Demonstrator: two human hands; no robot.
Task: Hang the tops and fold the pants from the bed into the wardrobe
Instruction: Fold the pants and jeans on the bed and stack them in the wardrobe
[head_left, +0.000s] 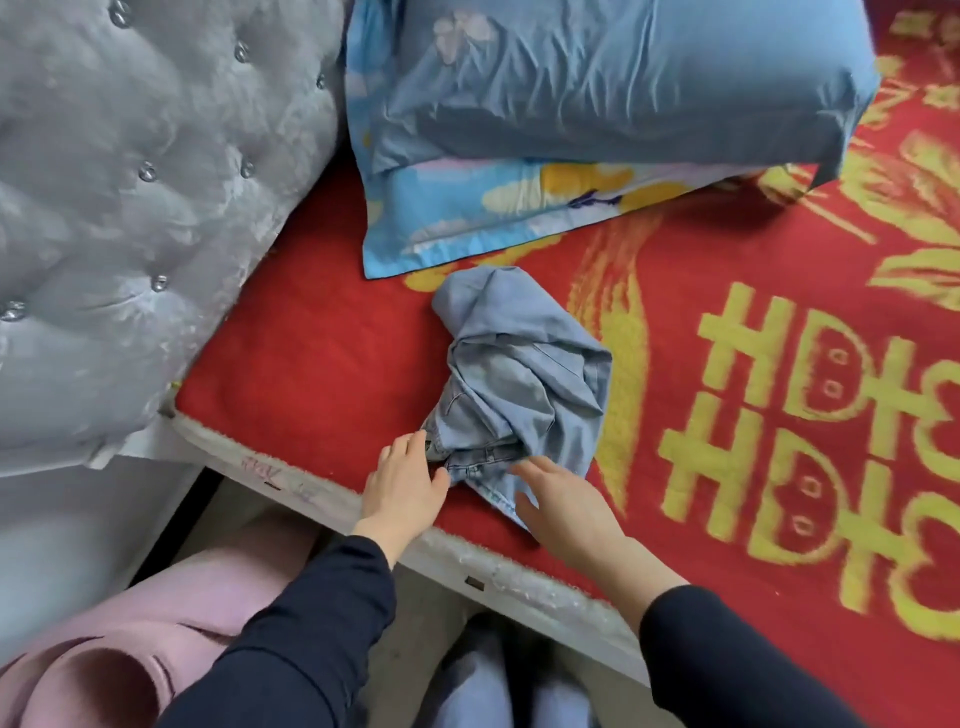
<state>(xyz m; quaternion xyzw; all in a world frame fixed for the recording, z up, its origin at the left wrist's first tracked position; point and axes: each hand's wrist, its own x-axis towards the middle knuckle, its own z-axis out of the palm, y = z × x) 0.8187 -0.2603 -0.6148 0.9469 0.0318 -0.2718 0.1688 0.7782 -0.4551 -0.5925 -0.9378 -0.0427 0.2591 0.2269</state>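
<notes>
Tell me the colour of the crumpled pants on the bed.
The pants are light blue denim; the head view shows it best.

I see the bed (519, 577) w/ a red blanket (322, 364) over the top, big yellow pattern on the right half. At the head end, next to the grey tufted headboard (130, 208), 2 pillows are stacked: plain blue pillow (623, 78) on a cartoon-print pillow (493, 208). Crumpled lt-blue jeans (524, 384) lie on the blanket near the front edge, just beside the print pillow's corner.
</notes>
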